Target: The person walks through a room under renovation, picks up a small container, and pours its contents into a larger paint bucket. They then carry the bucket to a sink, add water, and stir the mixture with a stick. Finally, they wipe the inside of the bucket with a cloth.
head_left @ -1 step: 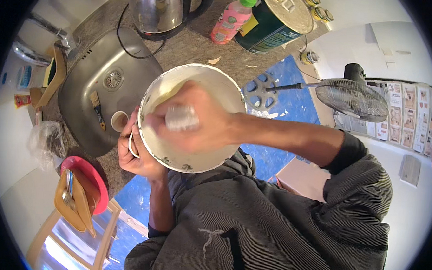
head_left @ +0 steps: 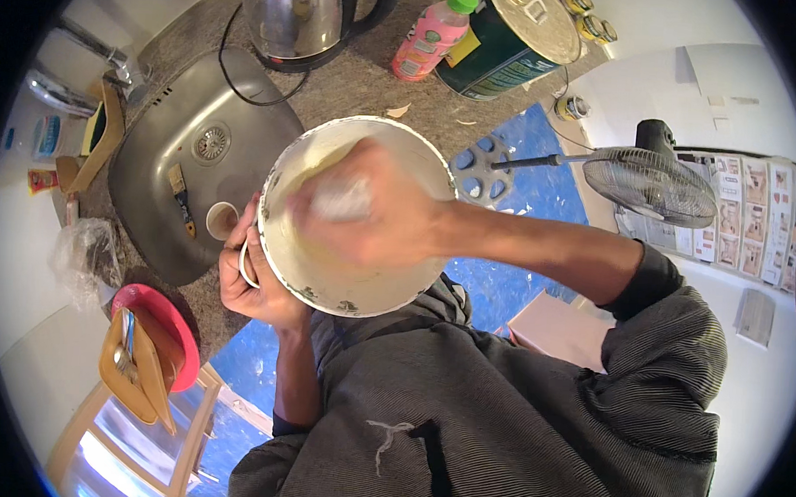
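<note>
A white enamel pot (head_left: 420,147) with a chipped dark rim is tipped toward me in front of my body. My left hand (head_left: 267,289) grips it on the left, fingers around its looped handle and against the outer wall. Inside the pot is my right hand (head_left: 390,217), smeared by motion and closed around a whitish, silvery thing (head_left: 342,200) too blurred to name. A yellowish patch shows on the inner wall beyond the fingers. Close to my left fingertips, a small cup (head_left: 222,220) stands at the sink's edge.
The steel sink (head_left: 167,141) holds a paintbrush (head_left: 182,202). Behind it are a kettle (head_left: 293,17), a pink bottle (head_left: 432,39) and a green tin (head_left: 504,49). A pink bowl (head_left: 181,341) with cutlery beside it sits left; a fan (head_left: 649,184) stands right.
My right hand has shifted slightly within the pot, still blurred. The left hand keeps its hold, and the whole view has moved a little.
</note>
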### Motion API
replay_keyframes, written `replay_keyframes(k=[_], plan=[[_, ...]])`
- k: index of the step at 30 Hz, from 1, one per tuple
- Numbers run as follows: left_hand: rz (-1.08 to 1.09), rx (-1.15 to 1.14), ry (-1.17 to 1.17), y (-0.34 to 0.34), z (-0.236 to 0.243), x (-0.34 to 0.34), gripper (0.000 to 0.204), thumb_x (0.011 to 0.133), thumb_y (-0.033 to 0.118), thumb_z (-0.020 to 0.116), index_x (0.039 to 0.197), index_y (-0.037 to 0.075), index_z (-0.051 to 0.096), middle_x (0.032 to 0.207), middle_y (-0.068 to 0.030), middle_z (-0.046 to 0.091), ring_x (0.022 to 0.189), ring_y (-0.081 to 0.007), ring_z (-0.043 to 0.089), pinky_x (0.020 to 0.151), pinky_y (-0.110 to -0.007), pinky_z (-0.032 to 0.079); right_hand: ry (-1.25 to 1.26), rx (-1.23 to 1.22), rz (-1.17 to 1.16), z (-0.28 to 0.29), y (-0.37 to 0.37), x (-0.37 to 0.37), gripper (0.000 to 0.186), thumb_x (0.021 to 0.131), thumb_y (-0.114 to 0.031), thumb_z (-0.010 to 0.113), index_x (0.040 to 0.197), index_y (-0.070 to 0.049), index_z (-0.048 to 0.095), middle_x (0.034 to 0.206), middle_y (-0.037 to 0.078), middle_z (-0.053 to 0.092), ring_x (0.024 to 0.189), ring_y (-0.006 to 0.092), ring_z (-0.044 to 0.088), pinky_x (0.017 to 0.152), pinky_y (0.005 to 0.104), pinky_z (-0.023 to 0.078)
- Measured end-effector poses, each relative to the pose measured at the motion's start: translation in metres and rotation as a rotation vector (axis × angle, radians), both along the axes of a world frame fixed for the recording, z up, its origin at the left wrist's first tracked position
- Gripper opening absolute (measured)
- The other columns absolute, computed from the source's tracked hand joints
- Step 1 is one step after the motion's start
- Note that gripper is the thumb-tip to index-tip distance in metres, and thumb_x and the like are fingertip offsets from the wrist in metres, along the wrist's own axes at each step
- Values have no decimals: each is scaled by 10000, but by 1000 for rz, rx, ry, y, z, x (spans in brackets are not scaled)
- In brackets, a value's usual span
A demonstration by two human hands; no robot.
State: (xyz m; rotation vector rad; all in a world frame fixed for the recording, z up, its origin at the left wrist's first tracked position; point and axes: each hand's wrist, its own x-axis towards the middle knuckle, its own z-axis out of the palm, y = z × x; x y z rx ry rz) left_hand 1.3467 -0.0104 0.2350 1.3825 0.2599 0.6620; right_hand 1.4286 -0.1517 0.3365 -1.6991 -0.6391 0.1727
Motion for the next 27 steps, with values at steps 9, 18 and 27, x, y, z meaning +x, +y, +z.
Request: replay_keyframes(k=[9, 18, 27], plan=[[4, -12, -62, -3, 9, 2, 320, 989, -33, 514, 685, 17, 428, 1139, -292, 676, 999, -233, 695, 879, -342, 541, -277, -57, -56, -6, 2, -7, 139, 861, -102, 661, 782, 8, 693, 610, 124, 634, 534, 199, 648, 552, 316, 509], [23, -60, 17, -2, 1, -2, 353, 984, -36, 507, 658, 30, 390, 1138, -300, 673, 944, -204, 693, 840, -330, 540, -139, 78, 34, -7, 18, 0, 97, 753, -102, 705, 788, -14, 684, 677, 136, 640, 616, 252, 667, 618, 321, 513], [40, -19, -44, -6, 7, 5, 347, 992, -33, 501, 667, 29, 396, 1150, -292, 673, 894, -159, 682, 800, -301, 540, 17, -188, 21, 10, -13, 11, 164, 833, -142, 687, 923, -8, 715, 728, 148, 683, 651, 199, 683, 648, 319, 529]])
